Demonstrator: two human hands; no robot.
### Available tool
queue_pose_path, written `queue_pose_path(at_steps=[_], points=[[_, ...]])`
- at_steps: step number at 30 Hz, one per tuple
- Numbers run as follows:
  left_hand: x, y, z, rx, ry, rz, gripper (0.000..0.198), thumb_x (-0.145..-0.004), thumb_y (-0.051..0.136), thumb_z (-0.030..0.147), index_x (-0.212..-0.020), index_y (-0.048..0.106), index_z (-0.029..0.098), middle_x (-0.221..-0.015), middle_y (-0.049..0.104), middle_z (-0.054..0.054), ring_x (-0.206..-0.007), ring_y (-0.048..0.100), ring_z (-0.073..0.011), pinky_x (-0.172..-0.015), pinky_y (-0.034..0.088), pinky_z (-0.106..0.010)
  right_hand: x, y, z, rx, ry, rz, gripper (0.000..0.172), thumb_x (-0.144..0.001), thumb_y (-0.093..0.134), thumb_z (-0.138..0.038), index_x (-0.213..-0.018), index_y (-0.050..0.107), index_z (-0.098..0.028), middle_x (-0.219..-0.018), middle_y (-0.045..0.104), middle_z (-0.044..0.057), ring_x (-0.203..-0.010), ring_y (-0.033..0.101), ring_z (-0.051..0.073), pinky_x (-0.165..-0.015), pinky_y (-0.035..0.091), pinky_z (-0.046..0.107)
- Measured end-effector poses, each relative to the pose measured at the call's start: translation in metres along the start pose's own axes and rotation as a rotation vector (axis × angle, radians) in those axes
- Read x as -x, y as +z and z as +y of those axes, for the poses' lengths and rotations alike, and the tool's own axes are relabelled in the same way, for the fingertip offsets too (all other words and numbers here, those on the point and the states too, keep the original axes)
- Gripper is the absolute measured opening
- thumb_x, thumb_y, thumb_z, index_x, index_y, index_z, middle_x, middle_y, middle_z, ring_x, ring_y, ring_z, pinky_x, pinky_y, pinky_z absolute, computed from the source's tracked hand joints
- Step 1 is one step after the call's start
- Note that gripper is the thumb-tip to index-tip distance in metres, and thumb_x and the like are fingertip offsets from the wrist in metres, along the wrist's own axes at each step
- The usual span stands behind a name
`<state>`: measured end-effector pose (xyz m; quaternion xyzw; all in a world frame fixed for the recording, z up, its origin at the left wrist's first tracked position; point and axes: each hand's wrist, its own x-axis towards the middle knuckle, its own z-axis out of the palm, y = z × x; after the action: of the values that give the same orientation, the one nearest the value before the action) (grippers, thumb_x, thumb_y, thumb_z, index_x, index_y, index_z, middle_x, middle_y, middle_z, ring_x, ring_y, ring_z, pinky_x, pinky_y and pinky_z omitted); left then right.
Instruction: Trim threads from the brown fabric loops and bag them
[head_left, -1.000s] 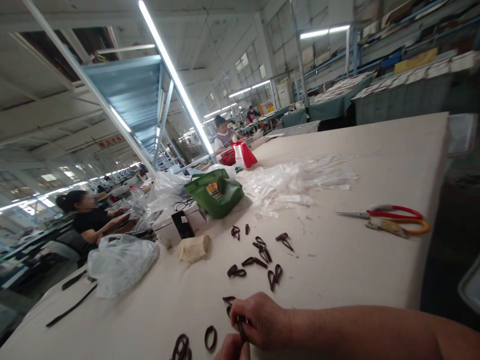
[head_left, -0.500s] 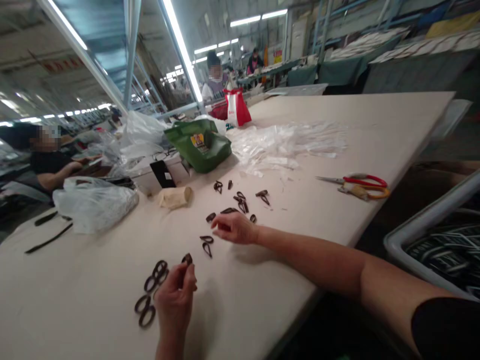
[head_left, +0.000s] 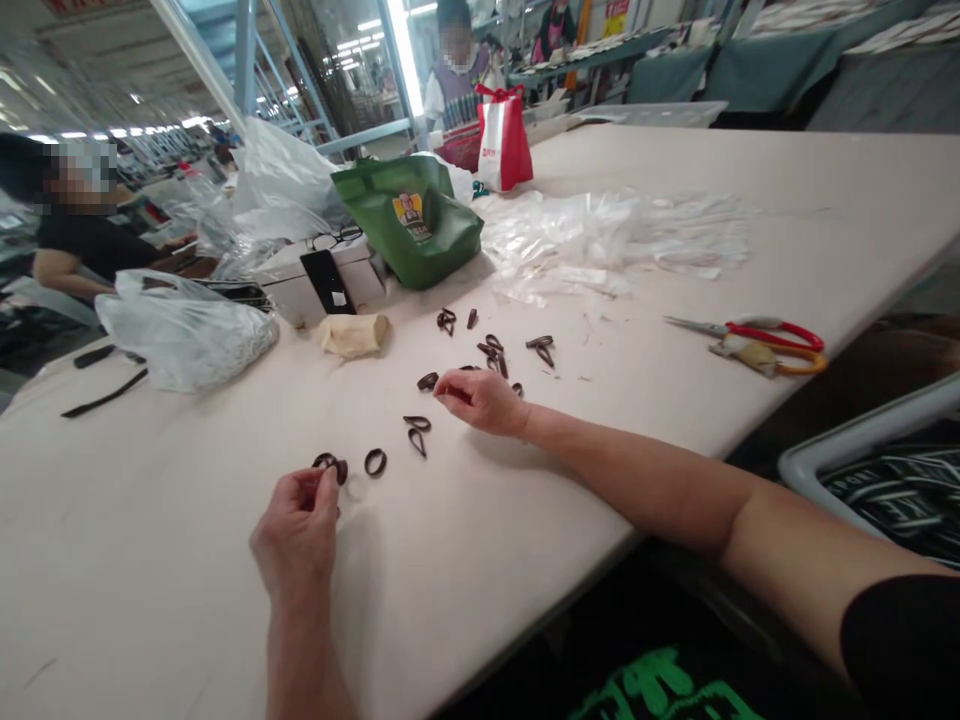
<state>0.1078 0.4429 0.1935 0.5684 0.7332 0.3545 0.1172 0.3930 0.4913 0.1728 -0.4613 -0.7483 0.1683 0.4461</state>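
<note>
My left hand (head_left: 296, 520) is closed, thumb and fingers pinched at a small dark brown band loop (head_left: 341, 470). It covers the place where several round loops lay, and only a bit of them shows past the fingertips. To its right a single round loop (head_left: 376, 462) rests on the table. Two teardrop-shaped loops (head_left: 417, 432) lie between my hands. My right hand (head_left: 484, 400) has its fingers drawn together just beside another brown loop (head_left: 427, 381); what they hold, if anything, is hidden. Behind it are several more loops (head_left: 491, 350), scattered.
Red-and-orange-handled scissors (head_left: 776, 345) lie at the right. Clear plastic strips (head_left: 600, 240), a green bag (head_left: 420, 220), a red-white bag (head_left: 504, 140), a tan roll (head_left: 352, 335) and a white plastic bag (head_left: 187, 330) stand farther back. A co-worker (head_left: 90, 230) sits at left.
My view has tilted down. My left hand has moved left onto the round loops, leaving the one by its fingertips lying on the table. My right hand stays near the scattered loops.
</note>
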Motion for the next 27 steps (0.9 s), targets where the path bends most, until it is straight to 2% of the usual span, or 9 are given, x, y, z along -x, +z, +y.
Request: queue_pose_path(at_steps=[3, 5, 9, 14, 18, 19, 21, 24, 27], points=[[0.001, 0.001, 0.003, -0.004, 0.026, 0.024, 0.028, -0.082, 0.063, 0.051, -0.089, 0.065, 0.024, -0.063, 0.065, 0.006, -0.053, 0.064, -0.0154, -0.058, 0.048, -0.028, 0.009, 0.013, -0.013, 0.07, -0.096, -0.172, 0.014, -0.09, 0.058, -0.024, -0.095, 0.07, -0.017, -0.08, 0.067, 0.001, -0.065, 0.053, 0.009, -0.065, 0.036, 0.022], [0.004, 0.001, 0.008, 0.019, 0.043, 0.015, 0.027, -0.082, 0.062, 0.05, -0.086, 0.065, 0.024, -0.062, 0.065, 0.006, -0.053, 0.063, -0.0151, -0.058, 0.048, -0.027, 0.012, 0.02, -0.02, 0.16, -0.104, -0.276, 0.018, -0.089, 0.063, -0.031, -0.098, 0.071, -0.018, -0.088, 0.069, 0.002, -0.069, 0.055, 0.011, -0.064, 0.035, 0.024], [0.011, 0.006, 0.017, 0.103, 0.072, -0.052, 0.026, -0.082, 0.062, 0.049, -0.082, 0.065, 0.023, -0.06, 0.064, 0.005, -0.053, 0.063, -0.015, -0.058, 0.048, -0.027, 0.015, 0.031, -0.031, 0.368, -0.079, -0.373, 0.031, -0.083, 0.07, -0.045, -0.096, 0.071, -0.017, -0.093, 0.068, 0.006, -0.079, 0.059, 0.018, -0.064, 0.035, 0.028], [0.022, 0.017, 0.027, 0.165, 0.143, -0.156, 0.025, -0.083, 0.061, 0.047, -0.083, 0.066, 0.023, -0.059, 0.062, 0.005, -0.054, 0.061, -0.0146, -0.057, 0.046, -0.026, 0.014, 0.034, -0.039, 0.392, -0.089, -0.411, 0.016, -0.087, 0.06, -0.027, -0.089, 0.07, -0.015, -0.095, 0.067, 0.008, -0.08, 0.059, 0.017, -0.066, 0.037, 0.028], [0.031, 0.03, 0.032, 0.267, 0.242, -0.334, 0.033, -0.082, 0.061, 0.044, -0.103, 0.069, 0.021, -0.073, 0.068, 0.0, -0.053, 0.058, -0.0139, -0.052, 0.046, -0.026, 0.016, 0.031, -0.034, 0.041, 0.044, -0.461, 0.011, -0.077, 0.063, -0.018, -0.084, 0.072, -0.016, -0.082, 0.067, 0.002, -0.071, 0.055, 0.012, -0.063, 0.037, 0.023], [0.032, 0.034, 0.032, 0.295, 0.252, -0.383, 0.033, -0.082, 0.062, 0.044, -0.104, 0.07, 0.02, -0.075, 0.068, -0.001, -0.052, 0.057, -0.0134, -0.051, 0.045, -0.025, 0.017, 0.031, -0.03, -0.092, 0.099, -0.497, 0.011, -0.075, 0.064, -0.017, -0.083, 0.072, -0.015, -0.076, 0.065, -0.001, -0.068, 0.054, 0.01, -0.061, 0.037, 0.021], [0.034, 0.04, 0.031, 0.362, 0.238, -0.472, 0.031, -0.083, 0.063, 0.047, -0.093, 0.072, 0.02, -0.07, 0.066, -0.002, -0.052, 0.055, -0.0126, -0.051, 0.044, -0.024, 0.016, 0.03, -0.02, -0.344, 0.233, -0.577, 0.012, -0.073, 0.062, -0.017, -0.081, 0.071, -0.013, -0.066, 0.06, -0.004, -0.06, 0.049, 0.007, -0.056, 0.035, 0.019], [0.035, 0.045, 0.027, 0.526, 0.101, -0.548, 0.043, -0.077, 0.067, 0.062, -0.078, 0.071, 0.019, -0.058, 0.057, 0.001, -0.048, 0.05, -0.0109, -0.048, 0.04, -0.023, 0.014, 0.028, -0.01, -0.637, 0.425, -0.662, 0.015, -0.069, 0.062, -0.019, -0.08, 0.069, -0.013, -0.061, 0.056, -0.006, -0.054, 0.046, 0.006, -0.053, 0.036, 0.017], [0.038, 0.049, 0.019, 0.705, -0.082, -0.663, 0.054, -0.063, 0.076, 0.071, -0.072, 0.067, 0.018, -0.052, 0.052, 0.004, -0.04, 0.041, -0.0064, -0.043, 0.031, -0.02, 0.013, 0.025, -0.009, -0.839, 0.525, -0.699, 0.015, -0.063, 0.065, -0.021, -0.076, 0.065, -0.013, -0.059, 0.058, -0.005, -0.053, 0.05, 0.006, -0.053, 0.039, 0.016]])
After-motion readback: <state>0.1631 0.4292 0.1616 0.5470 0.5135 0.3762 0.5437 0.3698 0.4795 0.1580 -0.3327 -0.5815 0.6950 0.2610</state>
